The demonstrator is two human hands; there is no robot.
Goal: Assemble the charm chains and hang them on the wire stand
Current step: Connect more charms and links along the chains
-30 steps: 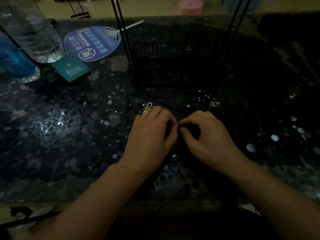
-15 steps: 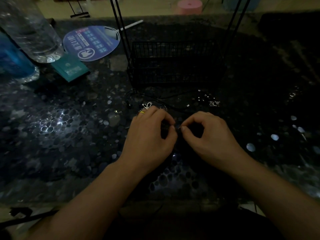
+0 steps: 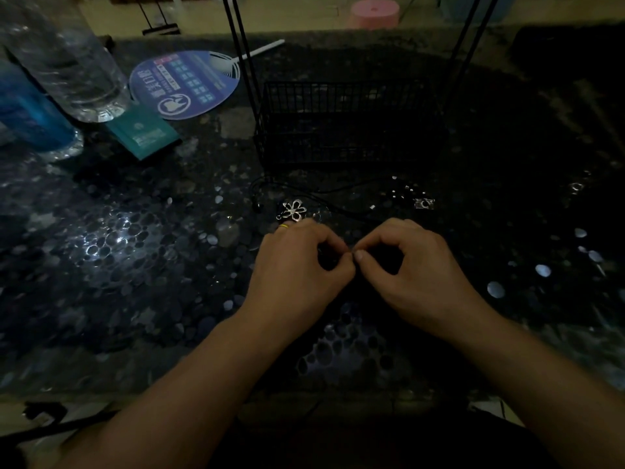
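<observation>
My left hand and my right hand meet fingertip to fingertip over the dark pebble-patterned table, both with curled fingers pinching something tiny, too dark to make out, likely a chain end. A silver flower charm lies just beyond my left knuckles. A thin black cord runs across the table to a small square silver charm and some small beads. The black wire stand with its basket base and upright rods stands behind them.
At the far left stand a clear plastic bottle and a blue bottle. A round blue hand fan and a teal card lie beside them. A pink stool sits on the floor beyond the table.
Both hands have drawn slightly toward me, uncovering the flower charm. The fingertips stay pinched together; the right hand's fingers have opened into a rounder loop.
</observation>
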